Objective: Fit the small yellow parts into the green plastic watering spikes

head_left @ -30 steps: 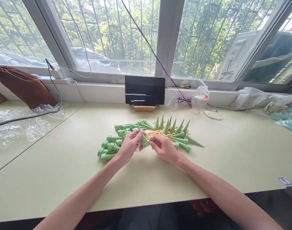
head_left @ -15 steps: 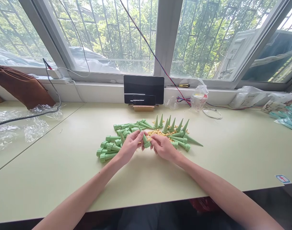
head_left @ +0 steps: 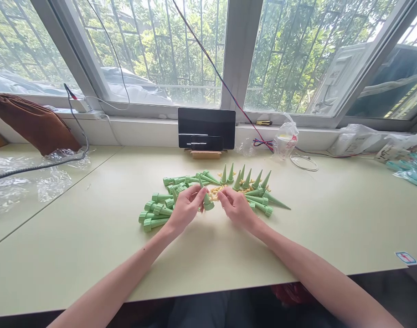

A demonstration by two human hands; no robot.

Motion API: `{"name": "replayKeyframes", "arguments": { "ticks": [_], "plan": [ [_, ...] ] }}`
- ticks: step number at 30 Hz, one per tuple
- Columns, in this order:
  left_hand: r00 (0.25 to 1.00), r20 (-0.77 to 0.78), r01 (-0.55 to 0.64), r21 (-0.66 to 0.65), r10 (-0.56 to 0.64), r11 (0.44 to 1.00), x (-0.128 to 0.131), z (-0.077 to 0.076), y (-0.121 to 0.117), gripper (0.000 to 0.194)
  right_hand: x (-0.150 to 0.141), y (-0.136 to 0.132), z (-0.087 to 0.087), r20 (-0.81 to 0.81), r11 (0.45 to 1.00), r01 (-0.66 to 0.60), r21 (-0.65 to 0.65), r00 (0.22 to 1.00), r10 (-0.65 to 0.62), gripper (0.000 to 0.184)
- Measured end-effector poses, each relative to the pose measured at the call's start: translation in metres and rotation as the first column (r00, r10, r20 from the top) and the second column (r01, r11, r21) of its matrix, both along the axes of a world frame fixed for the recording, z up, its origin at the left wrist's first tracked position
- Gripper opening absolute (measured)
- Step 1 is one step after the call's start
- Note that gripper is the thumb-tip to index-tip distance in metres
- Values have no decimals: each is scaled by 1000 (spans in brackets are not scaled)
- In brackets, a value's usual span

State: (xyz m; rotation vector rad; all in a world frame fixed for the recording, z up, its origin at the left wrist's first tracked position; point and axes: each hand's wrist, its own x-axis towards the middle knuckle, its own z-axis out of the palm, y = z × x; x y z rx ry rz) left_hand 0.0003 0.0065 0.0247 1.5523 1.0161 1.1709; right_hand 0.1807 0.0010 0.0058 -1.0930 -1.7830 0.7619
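My left hand [head_left: 187, 205] grips a green plastic watering spike [head_left: 207, 201], its pointed tip tilted up and away and its wide capped end toward me. Just to the right, my right hand [head_left: 236, 207] is closed in a pinch, a little apart from the spike; what its fingertips hold is hidden among yellow bits. Behind and between the hands lies a pile of small yellow plastic pieces [head_left: 215, 191]. More green spikes [head_left: 157, 207] lie heaped left of my left hand. Right of the pile, several green spikes [head_left: 247, 179] stand on their caps, and others [head_left: 265, 209] lie flat.
A black tablet [head_left: 206, 127] on a cardboard stand, with a phone before it, stands at the back of the table [head_left: 208, 264]. A cutter [head_left: 264, 122], a plastic bag [head_left: 286, 141] and cables lie along the window. A brown bag [head_left: 40, 125] and clear wrappers are at left.
My right hand came up against the spike's capped end, then drew slightly away to the right. The spike stays in my left hand.
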Motion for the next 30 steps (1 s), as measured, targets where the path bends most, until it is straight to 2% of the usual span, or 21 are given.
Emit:
{"name": "replayKeyframes", "arguments": {
  "ticks": [6, 14, 30],
  "plan": [
    [998, -37, -46, 50, 48, 998, 3, 4, -5, 35, 0, -1, 0, 42, 991, -124, 49, 992, 122, 41],
    [999, -30, -26, 70, 28, 997, 3, -1, -4, 35, 0, 1, -5, 108, 995, -65, 74, 993, 57, 41],
    [994, -90, -50, 151, 64, 987, 2, -3, -3, 34, -2, -2, -1, 86, 996, -77, 39, 994, 74, 44]
  ]
}}
